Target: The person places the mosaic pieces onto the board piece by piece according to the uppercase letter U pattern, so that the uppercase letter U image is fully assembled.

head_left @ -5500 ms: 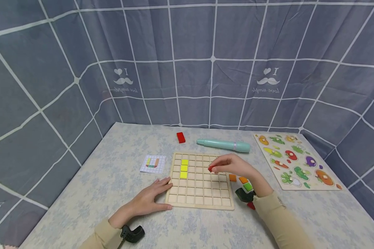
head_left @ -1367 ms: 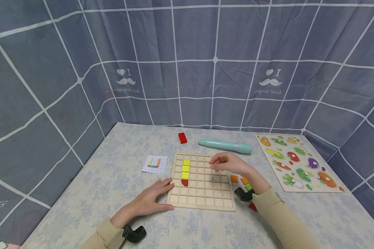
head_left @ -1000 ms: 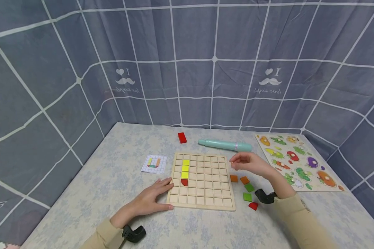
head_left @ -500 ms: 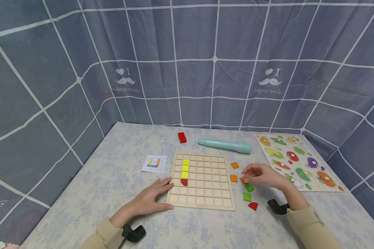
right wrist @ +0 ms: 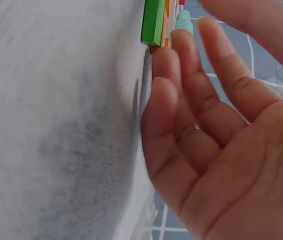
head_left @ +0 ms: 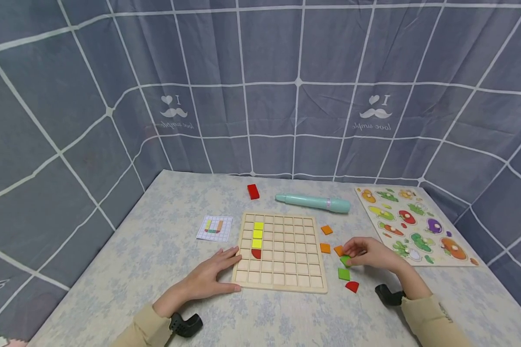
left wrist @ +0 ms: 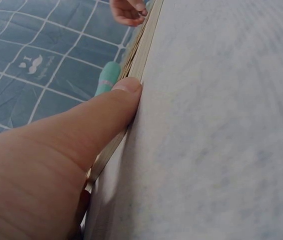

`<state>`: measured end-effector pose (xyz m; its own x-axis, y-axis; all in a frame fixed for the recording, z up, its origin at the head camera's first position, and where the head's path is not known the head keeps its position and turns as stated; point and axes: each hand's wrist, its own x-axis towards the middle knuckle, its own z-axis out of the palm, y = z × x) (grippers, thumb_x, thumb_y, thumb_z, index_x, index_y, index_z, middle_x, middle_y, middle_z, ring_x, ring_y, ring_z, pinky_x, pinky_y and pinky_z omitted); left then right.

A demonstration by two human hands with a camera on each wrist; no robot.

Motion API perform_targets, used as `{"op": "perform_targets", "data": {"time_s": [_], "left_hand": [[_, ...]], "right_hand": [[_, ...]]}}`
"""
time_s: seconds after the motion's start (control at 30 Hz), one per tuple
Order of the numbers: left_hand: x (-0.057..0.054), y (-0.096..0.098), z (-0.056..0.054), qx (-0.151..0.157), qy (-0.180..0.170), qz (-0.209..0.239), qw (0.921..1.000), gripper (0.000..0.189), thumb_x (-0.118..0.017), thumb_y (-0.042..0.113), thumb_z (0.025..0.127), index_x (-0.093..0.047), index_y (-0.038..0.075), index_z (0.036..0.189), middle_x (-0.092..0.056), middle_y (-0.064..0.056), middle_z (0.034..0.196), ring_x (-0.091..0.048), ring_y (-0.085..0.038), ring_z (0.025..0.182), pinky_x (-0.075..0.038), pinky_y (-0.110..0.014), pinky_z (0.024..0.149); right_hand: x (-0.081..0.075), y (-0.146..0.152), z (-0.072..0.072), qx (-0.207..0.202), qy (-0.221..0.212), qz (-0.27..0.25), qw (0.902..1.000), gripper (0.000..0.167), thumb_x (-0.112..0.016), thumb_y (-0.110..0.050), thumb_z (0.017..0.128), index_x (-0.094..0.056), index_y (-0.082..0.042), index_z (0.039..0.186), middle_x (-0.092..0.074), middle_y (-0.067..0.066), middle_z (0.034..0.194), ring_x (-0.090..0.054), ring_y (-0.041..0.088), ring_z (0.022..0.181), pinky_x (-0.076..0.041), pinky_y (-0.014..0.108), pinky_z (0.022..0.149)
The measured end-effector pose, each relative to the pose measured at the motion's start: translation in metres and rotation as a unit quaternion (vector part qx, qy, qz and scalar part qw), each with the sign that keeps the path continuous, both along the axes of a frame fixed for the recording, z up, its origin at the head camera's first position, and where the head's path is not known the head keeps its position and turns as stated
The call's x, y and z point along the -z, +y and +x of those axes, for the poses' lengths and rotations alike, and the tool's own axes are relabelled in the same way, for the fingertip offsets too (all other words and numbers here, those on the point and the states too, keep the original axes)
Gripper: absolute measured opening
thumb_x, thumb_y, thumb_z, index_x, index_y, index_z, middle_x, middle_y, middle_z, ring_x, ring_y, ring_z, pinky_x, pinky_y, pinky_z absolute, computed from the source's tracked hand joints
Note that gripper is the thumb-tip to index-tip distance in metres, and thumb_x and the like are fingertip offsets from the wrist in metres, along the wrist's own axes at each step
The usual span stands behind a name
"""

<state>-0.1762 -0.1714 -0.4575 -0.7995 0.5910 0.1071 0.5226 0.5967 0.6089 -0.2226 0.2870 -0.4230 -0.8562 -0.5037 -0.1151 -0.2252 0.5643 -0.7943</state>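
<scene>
In the head view my left hand (head_left: 210, 275) lies flat with spread fingers at the left edge of the wooden grid board (head_left: 288, 279). Its thumb (left wrist: 129, 87) touches the board's edge in the left wrist view. Yellow square tiles (head_left: 258, 234) form a column in the grid, with a red rounded tile (head_left: 256, 253) directly below. To the right of the board, my right hand (head_left: 371, 253) has its loosely bent fingertips at a green tile (head_left: 345, 260), partly covering it; no firm hold shows. Around it lie a second green tile (head_left: 344, 273), orange tiles (head_left: 325, 248) and a red quarter-round tile (head_left: 352, 286).
A printed pattern card (head_left: 214, 228) lies left of the board. Behind the board are a red block (head_left: 253, 192) and a teal pen-shaped object (head_left: 312, 202). A vegetable puzzle board (head_left: 417, 226) is at the right, and a tiled-pattern curtain (head_left: 269, 115) surrounds the table.
The red rounded tile, earlier in my right hand, now sits below the yellow tiles. My right hand has moved right and toward me, from the board to the green tile. My left hand stays put.
</scene>
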Motion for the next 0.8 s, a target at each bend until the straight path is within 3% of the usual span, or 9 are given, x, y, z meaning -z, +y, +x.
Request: {"op": "perform_targets", "data": {"time_s": [0.8], "left_hand": [[-0.0011,0.0011,0.0009,-0.005,0.003,-0.005,1.0,0.077,-0.067,0.052,0.082,-0.046,0.006,0.139,-0.031,-0.008,0.15,-0.024,-0.024,0.139,-0.017,-0.042,0.116]], "right_hand": [[0.0071,0.0022,-0.0008,0.016,0.014,0.03,0.9993,0.03,-0.077,-0.012,0.077,-0.062,0.0,0.1,-0.059,0.007,0.089,-0.052,0.016,0.076,-0.049,0.023,0.062]]}}
